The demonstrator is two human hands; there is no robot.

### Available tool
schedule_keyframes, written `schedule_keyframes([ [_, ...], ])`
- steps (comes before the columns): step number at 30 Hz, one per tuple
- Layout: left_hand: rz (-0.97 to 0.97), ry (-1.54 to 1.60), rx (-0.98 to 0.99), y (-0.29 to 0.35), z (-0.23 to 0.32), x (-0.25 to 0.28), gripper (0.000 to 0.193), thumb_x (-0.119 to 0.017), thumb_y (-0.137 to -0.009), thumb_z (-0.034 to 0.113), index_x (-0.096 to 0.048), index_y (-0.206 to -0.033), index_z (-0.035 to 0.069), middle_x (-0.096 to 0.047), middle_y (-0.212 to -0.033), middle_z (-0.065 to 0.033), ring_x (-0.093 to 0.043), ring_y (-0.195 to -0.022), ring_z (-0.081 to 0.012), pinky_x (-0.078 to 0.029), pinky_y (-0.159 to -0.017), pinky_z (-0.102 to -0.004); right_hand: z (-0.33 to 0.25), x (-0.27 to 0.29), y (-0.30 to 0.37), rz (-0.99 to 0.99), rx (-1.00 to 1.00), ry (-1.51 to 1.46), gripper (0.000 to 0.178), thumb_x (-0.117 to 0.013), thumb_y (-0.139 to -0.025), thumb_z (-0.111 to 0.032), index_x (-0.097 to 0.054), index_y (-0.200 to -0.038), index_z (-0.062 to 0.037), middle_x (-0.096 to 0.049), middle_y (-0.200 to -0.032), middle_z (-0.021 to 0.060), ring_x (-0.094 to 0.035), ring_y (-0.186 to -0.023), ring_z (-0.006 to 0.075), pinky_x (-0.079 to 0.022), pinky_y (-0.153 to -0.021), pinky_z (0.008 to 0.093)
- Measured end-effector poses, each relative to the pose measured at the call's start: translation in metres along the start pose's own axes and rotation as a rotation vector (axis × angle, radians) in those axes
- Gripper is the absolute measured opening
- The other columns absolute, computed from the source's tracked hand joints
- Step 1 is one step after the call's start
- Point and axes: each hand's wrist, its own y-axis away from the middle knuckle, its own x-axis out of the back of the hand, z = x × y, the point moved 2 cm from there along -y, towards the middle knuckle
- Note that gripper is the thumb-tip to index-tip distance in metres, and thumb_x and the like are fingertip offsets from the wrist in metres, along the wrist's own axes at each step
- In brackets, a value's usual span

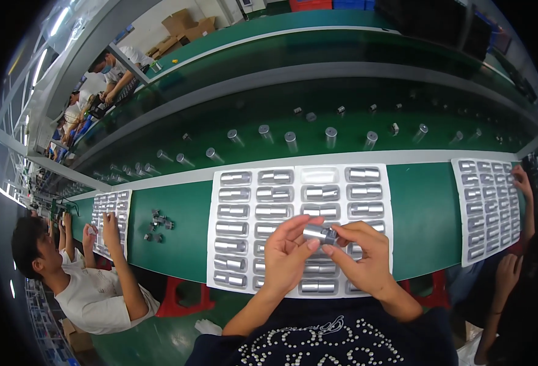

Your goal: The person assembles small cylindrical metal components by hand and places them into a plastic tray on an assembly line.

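Observation:
In front of my chest I hold a silver metal cylinder (315,232), tilted nearly level. My left hand (286,259) has its fingers and thumb around the left end. At the right end, the thumb and fingers of my right hand (364,256) pinch a small dark part that meets the cylinder; its exact shape is partly hidden. Below both hands lies a white moulded tray (213,207) with rows of similar silver cylinders (233,229) on their sides. One pocket (319,175) in its far row holds no cylinder. My hands cover several pockets near the middle.
Small dark parts (158,221) lie on the green table (177,244) left of the tray. Upright cylinders (331,138) stand on the green strip beyond a pale ledge (189,178). A co-worker (92,287) sits at left by another tray (122,204); another person's hand (520,180) touches the right tray (488,207).

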Motion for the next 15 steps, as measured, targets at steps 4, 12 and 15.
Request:
schedule_keyframes([
  [4, -0.040, -0.071, 0.012, 0.002, -0.002, 0.005, 0.043, -0.059, -0.086, -0.013, -0.052, -0.127, -0.002, -0.056, -0.130, -0.0215, -0.058, -0.117, -0.0228, -0.050, -0.096, -0.0309, -0.005, 0.003, -0.002, -0.067, -0.060, 0.020, 0.039, -0.080, -0.072, -0.002, -0.069, -0.110, 0.0027, -0.066, -0.090, 0.0106, -0.061, -0.075, 0.0142, -0.049, -0.066, 0.0243],
  [12, -0.193, -0.090, -0.042, 0.000, -0.005, 0.014, 0.039, -0.059, -0.087, -0.010, -0.053, -0.125, -0.003, -0.056, -0.129, -0.0223, -0.056, -0.120, -0.0239, -0.051, -0.096, -0.0322, 0.005, 0.012, -0.007, -0.199, -0.144, -0.135, 0.040, -0.082, -0.071, -0.005, -0.070, -0.109, -0.0005, -0.066, -0.088, 0.0082, -0.062, -0.078, 0.0156, -0.050, -0.066, 0.0260],
  [15, -0.165, -0.145, 0.001, 0.003, -0.005, 0.014, 0.038, -0.059, -0.088, -0.009, -0.051, -0.125, -0.003, -0.056, -0.129, -0.0216, -0.055, -0.121, -0.0240, -0.050, -0.097, -0.0323, 0.000, 0.013, -0.010, -0.204, -0.056, -0.001, 0.039, -0.083, -0.069, -0.005, -0.071, -0.107, -0.0006, -0.066, -0.087, 0.0077, -0.061, -0.076, 0.0166, -0.048, -0.063, 0.0264],
])
